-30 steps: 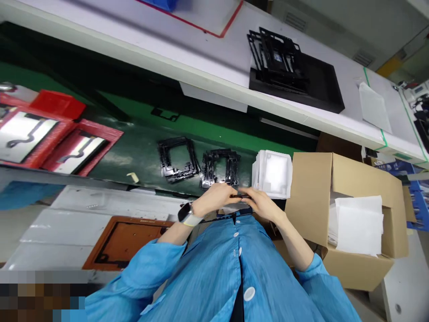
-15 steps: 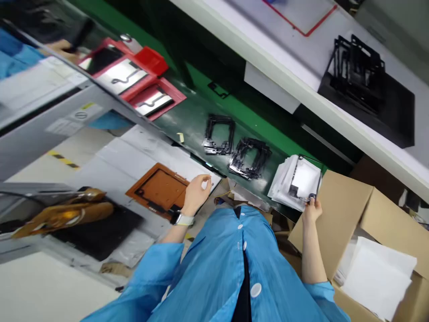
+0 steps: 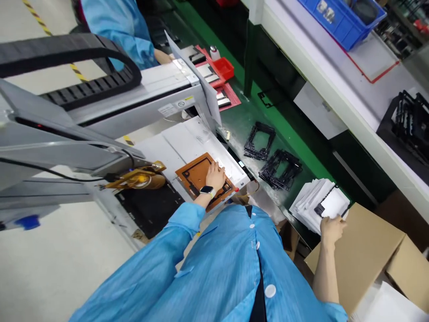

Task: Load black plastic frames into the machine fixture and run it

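Left hand (image 3: 215,175) flat on orange fixture plate (image 3: 191,178), palm down, fingers spread wide. Right hand (image 3: 331,228) well right of plate, fingers curled at near corner of black-framed sheet (image 3: 332,203) atop white sheet stack (image 3: 306,206); firm grip or mere touch, can't tell. Black frame piles (image 3: 280,169) on green belt (image 3: 241,121), between plate and stack.

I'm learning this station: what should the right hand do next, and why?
Probably lift the black frame off the white stack and bring it toward the orange fixture: the right hand is at the frame's near edge, and the left hand rests flat on the fixture.
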Action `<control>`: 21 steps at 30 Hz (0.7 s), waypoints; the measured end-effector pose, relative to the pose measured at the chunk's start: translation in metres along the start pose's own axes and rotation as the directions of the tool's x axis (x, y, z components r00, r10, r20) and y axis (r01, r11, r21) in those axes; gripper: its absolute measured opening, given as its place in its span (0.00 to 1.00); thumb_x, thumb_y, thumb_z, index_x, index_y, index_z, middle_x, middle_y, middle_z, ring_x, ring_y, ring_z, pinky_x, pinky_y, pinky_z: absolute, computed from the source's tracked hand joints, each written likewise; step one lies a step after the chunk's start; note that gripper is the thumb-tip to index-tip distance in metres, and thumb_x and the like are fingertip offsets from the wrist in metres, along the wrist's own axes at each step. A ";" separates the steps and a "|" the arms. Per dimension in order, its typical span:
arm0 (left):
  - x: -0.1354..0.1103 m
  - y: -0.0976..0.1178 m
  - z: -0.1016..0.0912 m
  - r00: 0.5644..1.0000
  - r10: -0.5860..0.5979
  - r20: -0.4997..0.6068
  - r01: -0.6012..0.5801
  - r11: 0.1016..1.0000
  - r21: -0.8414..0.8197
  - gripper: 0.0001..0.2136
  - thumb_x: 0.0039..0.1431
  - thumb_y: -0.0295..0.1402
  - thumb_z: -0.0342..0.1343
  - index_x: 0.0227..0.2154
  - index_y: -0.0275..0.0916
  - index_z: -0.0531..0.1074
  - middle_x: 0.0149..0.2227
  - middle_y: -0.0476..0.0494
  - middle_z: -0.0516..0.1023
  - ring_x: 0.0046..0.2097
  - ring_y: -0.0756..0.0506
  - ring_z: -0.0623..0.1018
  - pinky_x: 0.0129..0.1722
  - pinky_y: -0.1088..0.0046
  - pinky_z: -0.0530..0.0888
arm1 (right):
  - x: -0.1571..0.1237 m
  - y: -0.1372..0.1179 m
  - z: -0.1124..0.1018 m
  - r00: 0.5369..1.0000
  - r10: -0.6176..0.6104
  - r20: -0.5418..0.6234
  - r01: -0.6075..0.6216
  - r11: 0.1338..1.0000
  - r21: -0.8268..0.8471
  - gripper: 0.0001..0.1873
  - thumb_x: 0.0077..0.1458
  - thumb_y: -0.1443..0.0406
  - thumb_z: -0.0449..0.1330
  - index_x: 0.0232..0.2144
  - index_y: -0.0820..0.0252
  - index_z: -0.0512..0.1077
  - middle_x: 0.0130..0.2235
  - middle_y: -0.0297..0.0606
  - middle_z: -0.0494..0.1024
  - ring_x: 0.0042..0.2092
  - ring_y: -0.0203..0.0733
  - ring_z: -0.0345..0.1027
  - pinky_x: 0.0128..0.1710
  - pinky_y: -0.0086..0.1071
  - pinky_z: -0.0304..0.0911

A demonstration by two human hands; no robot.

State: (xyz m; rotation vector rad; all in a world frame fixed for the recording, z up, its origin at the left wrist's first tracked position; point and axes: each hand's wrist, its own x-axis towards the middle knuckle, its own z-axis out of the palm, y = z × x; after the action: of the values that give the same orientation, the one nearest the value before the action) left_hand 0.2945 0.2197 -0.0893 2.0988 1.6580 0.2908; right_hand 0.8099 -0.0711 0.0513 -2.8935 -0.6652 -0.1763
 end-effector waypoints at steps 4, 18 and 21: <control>0.020 -0.008 -0.008 0.994 0.086 0.066 -0.084 0.996 -0.029 0.19 0.68 0.34 0.50 0.50 0.29 0.82 0.77 0.22 0.64 0.81 0.25 0.54 0.79 0.39 0.50 | -0.048 -0.119 0.005 0.893 -0.448 0.040 0.419 0.861 0.289 0.26 0.68 0.62 0.53 0.62 0.67 0.74 0.57 0.58 0.74 0.57 0.60 0.73 0.61 0.53 0.69; -0.026 0.009 -0.099 0.957 -0.177 -0.228 0.160 0.983 -0.088 0.30 0.79 0.44 0.38 0.20 0.42 0.71 0.27 0.35 0.81 0.35 0.39 0.80 0.56 0.54 0.71 | -0.265 -0.331 0.126 -0.407 -0.832 0.376 0.831 -0.167 0.531 0.27 0.76 0.71 0.52 0.72 0.76 0.65 0.65 0.59 0.75 0.65 0.57 0.58 0.70 0.49 0.52; -0.035 0.009 -0.107 0.922 -0.261 -0.286 0.227 0.963 -0.146 0.29 0.79 0.43 0.39 0.18 0.44 0.64 0.24 0.37 0.78 0.33 0.41 0.78 0.55 0.54 0.71 | -0.262 -0.341 0.128 -0.444 -0.817 0.368 0.828 -0.218 0.516 0.20 0.77 0.70 0.52 0.63 0.74 0.74 0.56 0.55 0.78 0.60 0.54 0.60 0.66 0.46 0.55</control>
State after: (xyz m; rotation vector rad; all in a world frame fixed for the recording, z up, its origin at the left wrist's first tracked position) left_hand 0.2477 0.2070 0.0128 1.8086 2.0071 0.6344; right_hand 0.4351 0.1453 -0.0675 -1.1885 -2.9976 0.7574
